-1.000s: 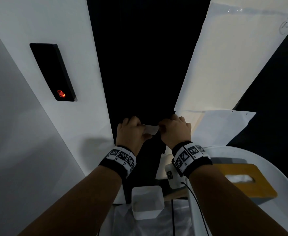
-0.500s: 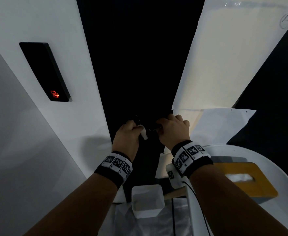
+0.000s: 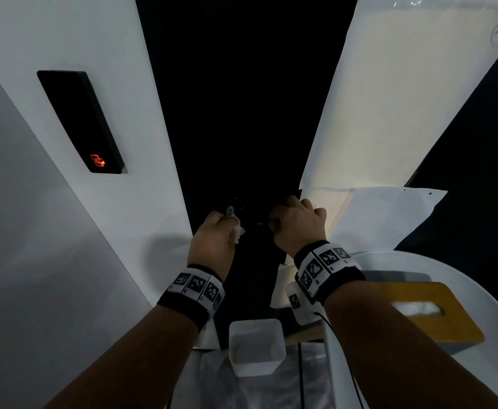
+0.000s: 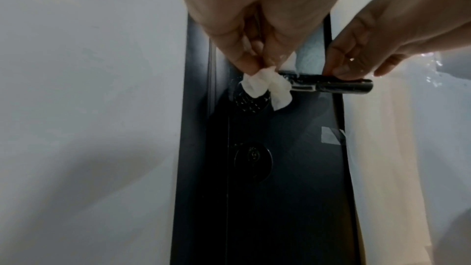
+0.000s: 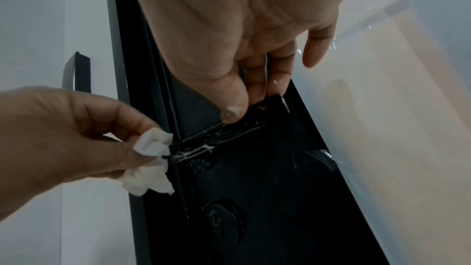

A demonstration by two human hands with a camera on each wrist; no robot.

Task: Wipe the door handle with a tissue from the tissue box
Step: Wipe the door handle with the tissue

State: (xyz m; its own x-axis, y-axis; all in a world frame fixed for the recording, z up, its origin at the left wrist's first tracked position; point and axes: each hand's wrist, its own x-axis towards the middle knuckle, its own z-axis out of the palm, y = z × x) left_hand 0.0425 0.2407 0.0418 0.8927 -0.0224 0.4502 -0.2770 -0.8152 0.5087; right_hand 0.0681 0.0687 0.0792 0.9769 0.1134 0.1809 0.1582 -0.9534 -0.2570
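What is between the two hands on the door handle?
Only a bare stretch of the black door handle, between the tissue and right hand; left wrist view.

A white wall [image 3: 65,261] with a black card reader [image 3: 79,119] flanks the dark door [image 3: 241,98], right of which stands a white chair [image 3: 492,290], in dim light.

Glossy black door handle [image 4: 331,86], crumpled soft paper tissue [image 4: 265,88]

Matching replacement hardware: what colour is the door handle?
Glossy black door handle, clearest in the left wrist view.
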